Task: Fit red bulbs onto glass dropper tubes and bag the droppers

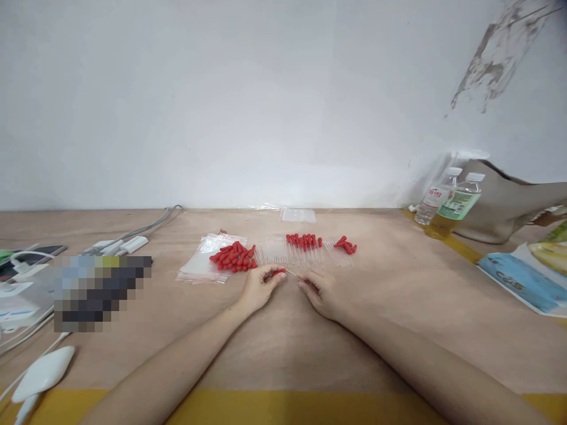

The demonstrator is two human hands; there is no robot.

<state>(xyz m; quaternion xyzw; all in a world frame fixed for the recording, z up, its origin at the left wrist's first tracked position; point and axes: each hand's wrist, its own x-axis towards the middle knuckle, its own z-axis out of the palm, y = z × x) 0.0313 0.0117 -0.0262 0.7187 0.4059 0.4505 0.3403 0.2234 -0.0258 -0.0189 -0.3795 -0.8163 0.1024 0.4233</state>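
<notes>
My left hand [259,288] pinches a red rubber dropper bulb [279,271] above the middle of the table. A thin clear glass tube [291,273] runs from the bulb's end to my right hand [322,292], whose fingertips are closed on it. How far the tube sits inside the bulb is too small to tell. Just beyond my left hand lies a heap of red bulbs [233,258], partly on a stack of clear zip bags [195,267]. Bare tubes [270,251] lie side by side to its right, then a row of bulb-topped droppers [305,243].
More tubes [337,254] and a few red bulbs [348,245] lie further right. A small clear bag [297,215] rests near the wall. Two bottles [456,206], a grey bag [496,206] and a blue tissue pack [520,282] stand right; chargers and cables [26,301] crowd the left.
</notes>
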